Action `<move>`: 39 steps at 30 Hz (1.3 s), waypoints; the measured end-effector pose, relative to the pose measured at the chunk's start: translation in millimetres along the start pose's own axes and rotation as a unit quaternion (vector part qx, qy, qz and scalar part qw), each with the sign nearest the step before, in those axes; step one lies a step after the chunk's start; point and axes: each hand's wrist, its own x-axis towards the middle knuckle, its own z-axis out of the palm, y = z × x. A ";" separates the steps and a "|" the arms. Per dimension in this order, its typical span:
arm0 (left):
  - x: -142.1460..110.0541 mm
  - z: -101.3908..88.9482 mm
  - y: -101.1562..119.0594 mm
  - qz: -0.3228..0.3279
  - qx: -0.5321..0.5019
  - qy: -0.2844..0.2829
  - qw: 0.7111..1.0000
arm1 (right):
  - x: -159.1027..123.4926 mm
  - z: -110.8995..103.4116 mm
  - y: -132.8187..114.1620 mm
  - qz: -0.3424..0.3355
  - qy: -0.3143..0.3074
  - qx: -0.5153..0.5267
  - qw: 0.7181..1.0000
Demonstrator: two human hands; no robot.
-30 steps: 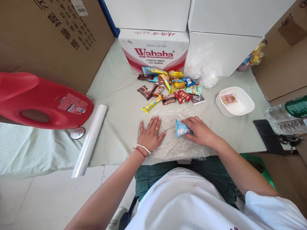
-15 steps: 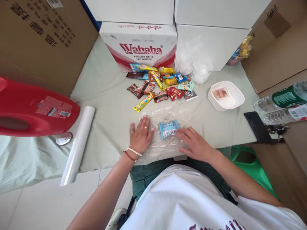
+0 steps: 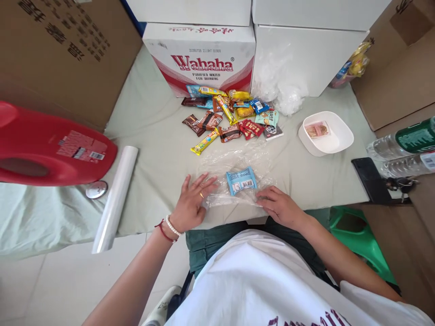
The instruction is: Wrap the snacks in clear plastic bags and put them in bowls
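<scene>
A light-blue wrapped snack packet [image 3: 241,180] lies flat on a crinkled sheet of clear plastic film [image 3: 220,158], its barcode side up. My left hand [image 3: 192,202] is at the film's near left edge, fingers reaching over it and thumb bent beneath. Opposite it, my right hand [image 3: 280,207] has its fingers together on the near right edge, just right of the packet; its thumb is hidden. Between my hands the film's near edge is bunched and folded back close to the packet. Exactly how the film sits between my fingers is hard to see.
Several wrapped snacks [image 3: 230,132] lie heaped before a Wahaba-style white-and-red carton [image 3: 204,54], beside crumpled clear plastic [image 3: 288,97]. A white bowl [image 3: 336,147] stands right; a phone [image 3: 370,180] and bottles [image 3: 390,147] lie beyond. Left are a film roll [image 3: 115,199] and red jug [image 3: 68,154].
Both hands have drawn back toward me, the left also moving left. The film's near edge has come up and folded toward the packet, which stays in place.
</scene>
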 end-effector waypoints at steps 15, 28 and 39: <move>19.5 20.8 -16.1 -0.262 -0.128 0.220 0.931 | 101.1 -79.7 31.0 0.130 -0.111 -0.085 0.982; 2.6 -3.3 76.7 -0.061 0.059 0.277 0.957 | 191.0 -37.3 48.1 0.107 -0.125 -0.212 0.963; 59.4 27.1 86.1 -0.070 0.058 0.063 0.994 | 164.6 -52.0 4.5 0.014 -0.137 -0.199 0.970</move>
